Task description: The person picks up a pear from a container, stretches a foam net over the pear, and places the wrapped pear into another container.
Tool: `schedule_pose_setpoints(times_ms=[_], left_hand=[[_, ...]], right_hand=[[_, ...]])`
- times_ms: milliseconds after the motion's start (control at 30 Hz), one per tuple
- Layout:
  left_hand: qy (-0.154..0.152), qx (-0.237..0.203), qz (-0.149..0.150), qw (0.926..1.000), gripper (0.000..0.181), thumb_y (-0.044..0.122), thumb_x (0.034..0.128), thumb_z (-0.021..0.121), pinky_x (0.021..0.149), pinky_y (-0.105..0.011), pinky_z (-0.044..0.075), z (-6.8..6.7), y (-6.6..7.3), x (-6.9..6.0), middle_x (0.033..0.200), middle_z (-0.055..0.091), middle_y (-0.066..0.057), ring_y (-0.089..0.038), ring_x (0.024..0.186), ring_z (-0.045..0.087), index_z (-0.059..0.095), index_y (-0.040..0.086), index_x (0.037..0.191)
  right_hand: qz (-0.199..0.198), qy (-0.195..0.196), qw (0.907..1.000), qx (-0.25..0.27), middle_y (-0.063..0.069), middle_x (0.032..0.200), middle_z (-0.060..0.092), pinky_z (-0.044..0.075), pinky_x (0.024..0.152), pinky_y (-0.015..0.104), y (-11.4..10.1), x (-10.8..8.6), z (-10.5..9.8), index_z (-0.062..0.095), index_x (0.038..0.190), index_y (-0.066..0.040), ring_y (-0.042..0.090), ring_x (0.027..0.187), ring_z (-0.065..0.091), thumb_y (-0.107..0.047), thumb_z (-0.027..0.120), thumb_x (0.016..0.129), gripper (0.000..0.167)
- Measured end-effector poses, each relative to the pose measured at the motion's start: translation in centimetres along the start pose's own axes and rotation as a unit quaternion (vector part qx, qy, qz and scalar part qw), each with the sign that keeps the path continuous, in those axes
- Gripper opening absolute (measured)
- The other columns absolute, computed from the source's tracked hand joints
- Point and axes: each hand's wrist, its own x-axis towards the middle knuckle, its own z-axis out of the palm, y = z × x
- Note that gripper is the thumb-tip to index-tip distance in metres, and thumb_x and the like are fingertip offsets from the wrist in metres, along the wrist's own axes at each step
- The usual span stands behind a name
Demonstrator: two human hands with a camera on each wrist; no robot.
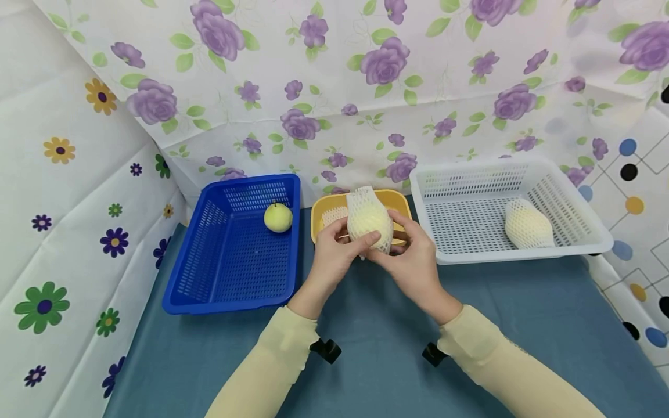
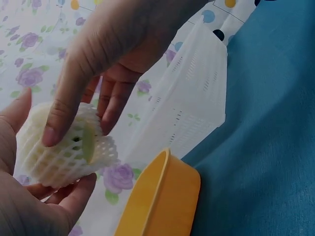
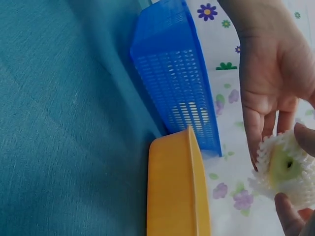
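Both hands hold a pear (image 1: 370, 219) in a white foam net sleeve, raised over the front of the yellow basket (image 1: 319, 215). My left hand (image 1: 333, 252) grips its left side, with the thumb across the front. From the right, my right hand (image 1: 413, 261) curls its fingers round the lower part. The net's loose end stands up above the fruit in the head view. A bit of bare pear skin (image 3: 286, 164) shows at the net's opening in the right wrist view. Behind the left hand lies another foam net (image 1: 334, 216) in the yellow basket.
On the left stands a blue basket (image 1: 183, 290) with a bare pear (image 1: 278, 217) in it. A white basket (image 1: 470, 258) at the right holds a netted pear (image 1: 528, 224). All stand on a blue-green tablecloth (image 1: 376, 371) before a flowered sheet (image 1: 298, 125).
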Motion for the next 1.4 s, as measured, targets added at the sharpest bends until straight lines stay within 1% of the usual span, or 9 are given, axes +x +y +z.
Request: schedule_pose_setpoints(times_ms=[133, 233, 433, 533, 633, 800, 1000, 1133, 1400], left_hand=[[0.004, -0.029, -0.014, 0.9995, 0.06, 0.043, 0.0705, 0.079, 0.076, -0.031, 0.057, -0.2, -0.5, 0.4, 0.111, 0.065, -0.004, -0.018, 0.098, 0.065, 0.055, 0.02, 0.12], [0.008, -0.064, -0.031, 0.9974, 0.064, 0.041, 0.0705, 0.08, 0.076, -0.029, 0.057, -0.6, -0.9, 0.7, 0.112, 0.066, -0.006, -0.018, 0.098, 0.065, 0.051, 0.017, 0.122], [-0.013, -0.11, -0.049, 0.9927, 0.059, 0.034, 0.0745, 0.079, 0.075, -0.029, 0.057, -1.3, -1.1, 0.8, 0.111, 0.068, -0.009, -0.017, 0.094, 0.066, 0.053, 0.012, 0.122], [-0.041, -0.137, -0.052, 0.9884, 0.055, 0.031, 0.078, 0.076, 0.079, -0.031, 0.057, -1.4, -1.3, 0.7, 0.112, 0.067, -0.011, -0.017, 0.095, 0.066, 0.054, 0.01, 0.123], [-0.063, -0.154, -0.053, 0.9847, 0.052, 0.03, 0.0811, 0.073, 0.081, -0.031, 0.057, -1.5, -1.4, 0.6, 0.113, 0.065, -0.01, -0.017, 0.095, 0.066, 0.055, 0.009, 0.124], [-0.078, -0.143, -0.045, 0.9856, 0.047, 0.034, 0.0851, 0.068, 0.084, -0.032, 0.056, -1.8, -1.6, 0.7, 0.114, 0.062, -0.008, -0.017, 0.096, 0.063, 0.058, 0.009, 0.124], [-0.04, -0.124, -0.045, 0.9904, 0.048, 0.038, 0.0828, 0.07, 0.084, -0.036, 0.056, -1.8, -1.6, 1.0, 0.114, 0.064, -0.011, -0.017, 0.093, 0.065, 0.061, 0.007, 0.119], [-0.025, -0.114, -0.047, 0.992, 0.05, 0.038, 0.0801, 0.072, 0.081, -0.035, 0.057, -1.8, -1.6, 1.0, 0.112, 0.065, -0.012, -0.018, 0.092, 0.066, 0.062, 0.006, 0.117], [-0.033, -0.113, -0.048, 0.9919, 0.049, 0.037, 0.0776, 0.075, 0.08, -0.036, 0.057, -1.4, -1.4, 1.1, 0.109, 0.068, -0.011, -0.018, 0.091, 0.068, 0.064, 0.007, 0.115]], right_hand=[[-0.047, -0.008, 0.9985, -0.027, 0.013, 0.118, 0.05, 0.058, 0.073, 0.036, -0.2, -0.1, 0.0, 0.046, 0.136, -0.01, 0.022, 0.099, 0.062, -0.019, 0.083, 0.069, 0.076], [-0.04, -0.032, 0.9987, -0.003, 0.016, 0.121, 0.049, 0.058, 0.073, 0.041, -0.8, 0.0, -0.4, 0.046, 0.136, -0.006, 0.027, 0.1, 0.062, -0.013, 0.081, 0.072, 0.073], [0.025, -0.072, 0.9962, 0.041, 0.011, 0.13, 0.052, 0.058, 0.077, 0.035, -1.1, 0.8, -1.2, 0.045, 0.137, -0.01, 0.027, 0.105, 0.061, -0.019, 0.075, 0.079, 0.066], [0.065, -0.113, 0.9886, 0.075, 0.009, 0.13, 0.054, 0.058, 0.077, 0.03, -1.0, 1.2, -1.3, 0.04, 0.14, -0.013, 0.025, 0.106, 0.062, -0.021, 0.074, 0.08, 0.069], [0.096, -0.142, 0.9787, 0.112, 0.01, 0.127, 0.054, 0.058, 0.076, 0.033, -0.8, 1.3, -1.2, 0.036, 0.142, -0.016, 0.025, 0.103, 0.065, -0.019, 0.073, 0.081, 0.072], [0.111, -0.126, 0.9791, 0.115, 0.01, 0.122, 0.056, 0.059, 0.071, 0.033, -0.6, 1.5, -1.3, 0.04, 0.14, -0.014, 0.026, 0.095, 0.068, -0.021, 0.076, 0.079, 0.071], [0.136, -0.116, 0.9778, 0.11, 0.012, 0.122, 0.055, 0.059, 0.071, 0.03, -0.4, 1.6, -1.4, 0.041, 0.14, -0.011, 0.025, 0.095, 0.068, -0.021, 0.076, 0.078, 0.072], [0.152, -0.117, 0.9759, 0.104, 0.013, 0.125, 0.055, 0.058, 0.073, 0.029, 0.8, 1.9, -1.3, 0.042, 0.139, -0.012, 0.024, 0.096, 0.068, -0.027, 0.075, 0.079, 0.07], [0.175, -0.111, 0.9747, 0.083, 0.007, 0.121, 0.057, 0.058, 0.073, 0.03, 2.3, 2.4, -1.5, 0.051, 0.132, -0.017, 0.021, 0.096, 0.067, -0.041, 0.077, 0.075, 0.067]])
